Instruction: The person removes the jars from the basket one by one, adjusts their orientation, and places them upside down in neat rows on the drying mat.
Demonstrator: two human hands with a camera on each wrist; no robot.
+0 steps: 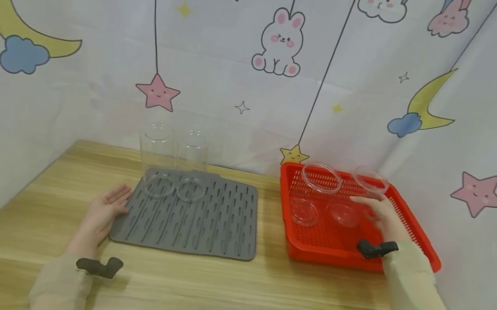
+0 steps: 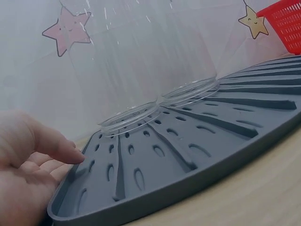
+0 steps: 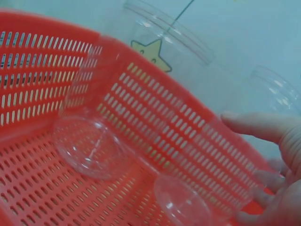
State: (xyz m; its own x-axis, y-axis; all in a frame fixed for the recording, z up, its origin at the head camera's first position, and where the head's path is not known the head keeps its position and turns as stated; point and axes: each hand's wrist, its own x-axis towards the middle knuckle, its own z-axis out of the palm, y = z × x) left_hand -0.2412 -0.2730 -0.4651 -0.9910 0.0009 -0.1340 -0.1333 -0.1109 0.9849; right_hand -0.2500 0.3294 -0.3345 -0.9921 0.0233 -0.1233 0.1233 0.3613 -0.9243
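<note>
Two clear jars, a left one (image 1: 156, 153) and a right one (image 1: 192, 158), stand side by side at the back left of a grey drying mat (image 1: 220, 224). My left hand (image 1: 102, 209) is at the mat's left edge, fingers extended; the left wrist view shows a fingertip (image 2: 77, 157) at the raised rim. Inside a red basket (image 1: 320, 256) stand two more clear jars, one on the left (image 1: 304, 213) and one on the right (image 1: 345, 216). Beside the right jar is my right hand (image 1: 384, 217), thumb and fingers spread apart; contact with the jar is unclear.
A wood-grain table (image 1: 211, 297) carries the mat and the basket, with a gap between them. Behind hangs a white curtain (image 1: 223, 57) printed with stars, moons and rabbits. The basket's slotted walls rise around its jars.
</note>
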